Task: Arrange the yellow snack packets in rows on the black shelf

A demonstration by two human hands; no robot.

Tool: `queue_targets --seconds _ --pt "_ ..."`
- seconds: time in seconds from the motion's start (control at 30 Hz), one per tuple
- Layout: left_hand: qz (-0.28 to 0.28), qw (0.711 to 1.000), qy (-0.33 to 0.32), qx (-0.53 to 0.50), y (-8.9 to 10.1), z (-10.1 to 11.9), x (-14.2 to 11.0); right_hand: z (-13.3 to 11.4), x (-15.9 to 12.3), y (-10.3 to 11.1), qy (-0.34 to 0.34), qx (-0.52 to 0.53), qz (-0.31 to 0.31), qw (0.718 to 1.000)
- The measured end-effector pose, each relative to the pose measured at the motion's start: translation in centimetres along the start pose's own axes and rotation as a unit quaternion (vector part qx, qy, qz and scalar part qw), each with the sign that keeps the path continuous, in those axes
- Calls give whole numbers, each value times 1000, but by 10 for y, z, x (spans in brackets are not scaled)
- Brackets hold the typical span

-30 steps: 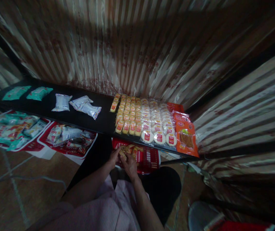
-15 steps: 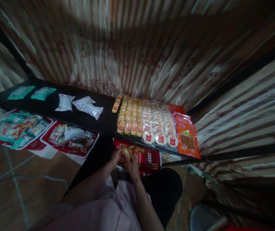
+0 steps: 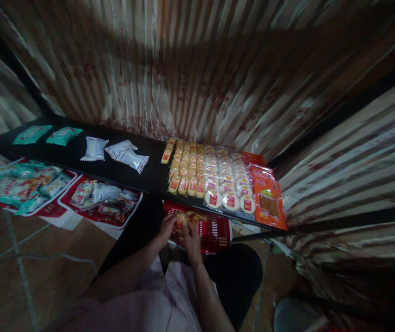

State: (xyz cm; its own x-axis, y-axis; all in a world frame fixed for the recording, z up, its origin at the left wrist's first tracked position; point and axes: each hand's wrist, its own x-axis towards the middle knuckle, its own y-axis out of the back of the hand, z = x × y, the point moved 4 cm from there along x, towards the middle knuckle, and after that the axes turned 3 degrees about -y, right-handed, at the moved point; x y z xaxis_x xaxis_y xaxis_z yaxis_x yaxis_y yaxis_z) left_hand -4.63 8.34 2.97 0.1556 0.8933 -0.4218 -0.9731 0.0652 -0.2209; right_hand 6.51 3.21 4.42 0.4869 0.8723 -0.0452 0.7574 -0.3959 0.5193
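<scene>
Head view: left hand (image 3: 166, 230) and right hand (image 3: 191, 237) pinch a small yellow packet (image 3: 180, 219) between their fingers, above the red basket (image 3: 214, 230). Wrapped yellow snacks (image 3: 187, 168) stand in rows on the black shelf (image 3: 124, 175).

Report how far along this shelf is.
Done, it seems: full rows of white cakes and most yellow cakes on the shelf.
In hand: a yellow pack, between left hand and right hand.
Probably left: the short leftmost yellow column; the red basket holds more packs.
</scene>
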Motion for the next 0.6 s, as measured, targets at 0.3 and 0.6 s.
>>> queue_targets --seconds 0.3,0.6 --pt "57 968 -202 135 3 37 -19 -42 -3 1 87 -17 36 995" --pt "113 957 -239 117 9 64 -25 -75 -1 -4 136 -41 53 988"
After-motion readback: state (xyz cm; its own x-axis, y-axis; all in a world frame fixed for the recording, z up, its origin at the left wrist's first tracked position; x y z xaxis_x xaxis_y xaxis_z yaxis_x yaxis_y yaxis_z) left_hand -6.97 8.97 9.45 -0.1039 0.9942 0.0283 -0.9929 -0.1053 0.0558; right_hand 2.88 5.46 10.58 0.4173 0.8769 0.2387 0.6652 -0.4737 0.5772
